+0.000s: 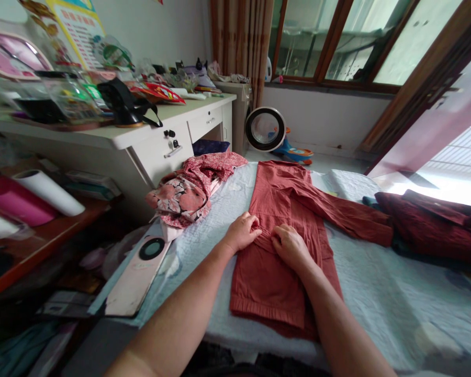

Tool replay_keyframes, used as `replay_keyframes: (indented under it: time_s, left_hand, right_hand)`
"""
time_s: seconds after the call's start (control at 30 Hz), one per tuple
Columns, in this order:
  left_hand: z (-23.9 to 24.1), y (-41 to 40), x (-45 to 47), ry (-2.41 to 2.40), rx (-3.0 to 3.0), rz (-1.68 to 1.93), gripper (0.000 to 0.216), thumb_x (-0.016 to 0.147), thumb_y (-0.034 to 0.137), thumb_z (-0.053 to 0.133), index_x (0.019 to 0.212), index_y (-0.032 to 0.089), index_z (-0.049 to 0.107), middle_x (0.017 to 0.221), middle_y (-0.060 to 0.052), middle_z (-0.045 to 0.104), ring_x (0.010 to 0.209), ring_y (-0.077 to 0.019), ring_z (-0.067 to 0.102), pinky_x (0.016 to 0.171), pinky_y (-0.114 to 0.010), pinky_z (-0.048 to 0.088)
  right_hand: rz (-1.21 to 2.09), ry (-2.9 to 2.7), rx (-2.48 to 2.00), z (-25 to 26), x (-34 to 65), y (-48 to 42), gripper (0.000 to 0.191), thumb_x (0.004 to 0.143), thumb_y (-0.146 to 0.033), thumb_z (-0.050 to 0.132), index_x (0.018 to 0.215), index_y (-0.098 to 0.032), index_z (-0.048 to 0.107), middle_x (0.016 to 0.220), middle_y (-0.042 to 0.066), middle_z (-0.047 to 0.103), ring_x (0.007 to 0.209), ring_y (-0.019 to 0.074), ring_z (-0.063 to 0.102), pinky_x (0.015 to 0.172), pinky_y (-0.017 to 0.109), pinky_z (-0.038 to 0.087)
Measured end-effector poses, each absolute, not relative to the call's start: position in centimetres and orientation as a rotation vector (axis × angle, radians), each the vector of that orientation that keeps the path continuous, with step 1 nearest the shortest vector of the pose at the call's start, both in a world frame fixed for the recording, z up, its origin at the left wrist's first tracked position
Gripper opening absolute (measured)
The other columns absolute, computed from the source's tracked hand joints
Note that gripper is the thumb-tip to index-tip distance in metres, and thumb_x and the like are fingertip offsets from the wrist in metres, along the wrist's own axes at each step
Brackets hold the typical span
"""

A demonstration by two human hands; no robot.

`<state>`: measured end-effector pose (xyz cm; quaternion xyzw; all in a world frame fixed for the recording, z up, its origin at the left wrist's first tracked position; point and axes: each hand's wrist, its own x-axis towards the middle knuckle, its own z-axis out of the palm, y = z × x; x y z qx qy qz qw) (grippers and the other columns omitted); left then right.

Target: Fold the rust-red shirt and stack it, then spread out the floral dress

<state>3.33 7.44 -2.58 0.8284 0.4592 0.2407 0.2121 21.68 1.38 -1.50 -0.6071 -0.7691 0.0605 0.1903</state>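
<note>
A rust-red garment (286, 209) lies spread flat on a pale blue quilted bed (377, 293), one sleeve or leg stretched out to the right. My left hand (243, 230) rests on its middle, fingers curled and pinching the cloth. My right hand (290, 246) lies right beside it, fingers also bent onto the same fold of fabric. Both forearms reach in from the bottom edge across the garment's lower part.
A red floral garment (192, 188) is heaped at the bed's left edge. Dark maroon clothes (435, 225) lie piled at the right. A pink flat board (137, 277) leans by the bed. A cluttered white desk (141, 131) stands left; a round fan (265, 129) sits on the floor.
</note>
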Motion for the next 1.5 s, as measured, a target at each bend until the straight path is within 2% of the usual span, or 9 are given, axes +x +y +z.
replay_keyframes:
  time_s: [0.3, 0.43, 0.6, 0.87, 1.07, 1.27, 1.37, 1.5]
  left_hand:
    - [-3.0, 7.5, 3.1, 1.238, 2.319, 0.672, 0.006, 0.081, 0.021, 0.063, 0.087, 0.021, 0.062, 0.092, -0.001, 0.057, 0.087, -0.0159, 0.060, 0.084, -0.028, 0.050]
    - [-3.0, 7.4, 3.2, 1.256, 2.324, 0.684, 0.006, 0.082, 0.019, 0.061, 0.087, 0.021, 0.063, 0.092, -0.001, 0.057, 0.087, -0.0161, 0.060, 0.084, -0.028, 0.049]
    - [-3.2, 7.4, 3.4, 1.292, 2.328, 0.693, 0.007, 0.082, 0.017, 0.060, 0.087, 0.021, 0.063, 0.093, -0.002, 0.057, 0.089, -0.0166, 0.060, 0.087, -0.029, 0.049]
    - [-2.8, 7.2, 3.5, 1.313, 2.316, 0.682, 0.009, 0.081, 0.015, 0.059, 0.086, 0.021, 0.063, 0.093, -0.002, 0.057, 0.090, -0.0166, 0.060, 0.088, -0.029, 0.049]
    - [-2.7, 7.1, 3.5, 1.288, 2.328, 0.694, 0.012, 0.081, 0.013, 0.059, 0.087, 0.022, 0.062, 0.094, -0.002, 0.057, 0.091, -0.0165, 0.059, 0.087, -0.029, 0.049]
    - [-2.8, 7.0, 3.5, 1.264, 2.366, 0.704, 0.010, 0.082, 0.012, 0.059, 0.086, 0.021, 0.063, 0.094, -0.002, 0.057, 0.093, -0.0168, 0.058, 0.089, -0.029, 0.047]
    - [-2.6, 6.9, 3.5, 1.256, 2.370, 0.691, 0.001, 0.084, 0.020, 0.062, 0.084, 0.021, 0.062, 0.093, -0.003, 0.057, 0.091, -0.0172, 0.058, 0.087, -0.029, 0.048]
    - [-2.3, 6.8, 3.5, 1.254, 2.357, 0.674, 0.011, 0.083, 0.030, 0.067, 0.082, 0.020, 0.061, 0.093, -0.003, 0.057, 0.091, -0.0183, 0.058, 0.087, -0.031, 0.048]
  right_hand:
    - [0.239, -2.176, -1.597, -1.0, 22.0, 1.2, 0.020, 0.088, -0.011, 0.051, 0.087, -0.020, 0.069, 0.088, 0.005, 0.060, 0.087, 0.0186, 0.053, 0.083, 0.029, 0.038]
    - [0.317, -2.187, -1.539, -1.3, 22.3, 1.3, 0.029, 0.091, -0.011, 0.048, 0.097, -0.024, 0.074, 0.093, 0.005, 0.061, 0.090, 0.0183, 0.053, 0.084, 0.030, 0.039]
    - [0.328, -2.212, -1.524, -1.8, 22.5, 1.4, 0.032, 0.095, -0.018, 0.047, 0.104, -0.030, 0.075, 0.094, 0.005, 0.061, 0.090, 0.0183, 0.052, 0.083, 0.031, 0.039]
    - [0.402, -2.232, -1.492, -1.1, 22.7, 1.5, 0.043, 0.079, -0.001, 0.047, 0.095, -0.026, 0.078, 0.094, 0.005, 0.064, 0.089, 0.0179, 0.053, 0.084, 0.031, 0.040]
    - [0.475, -2.173, -1.432, -0.6, 22.9, 1.3, 0.036, 0.075, -0.002, 0.046, 0.078, -0.021, 0.076, 0.090, 0.004, 0.065, 0.088, 0.0178, 0.055, 0.086, 0.031, 0.041]
    - [0.423, -2.152, -1.415, -1.1, 22.7, 1.5, 0.027, 0.071, -0.001, 0.044, 0.068, -0.018, 0.064, 0.083, 0.004, 0.062, 0.083, 0.0171, 0.055, 0.082, 0.029, 0.040]
    - [0.338, -2.159, -1.461, -1.3, 22.6, 1.6, 0.020, 0.073, -0.004, 0.046, 0.073, -0.018, 0.060, 0.081, 0.005, 0.061, 0.082, 0.0184, 0.053, 0.080, 0.030, 0.039]
    - [0.268, -2.132, -1.526, -1.6, 22.5, 1.5, 0.009, 0.079, -0.012, 0.053, 0.085, -0.019, 0.057, 0.088, 0.006, 0.061, 0.087, 0.0206, 0.053, 0.082, 0.032, 0.039]
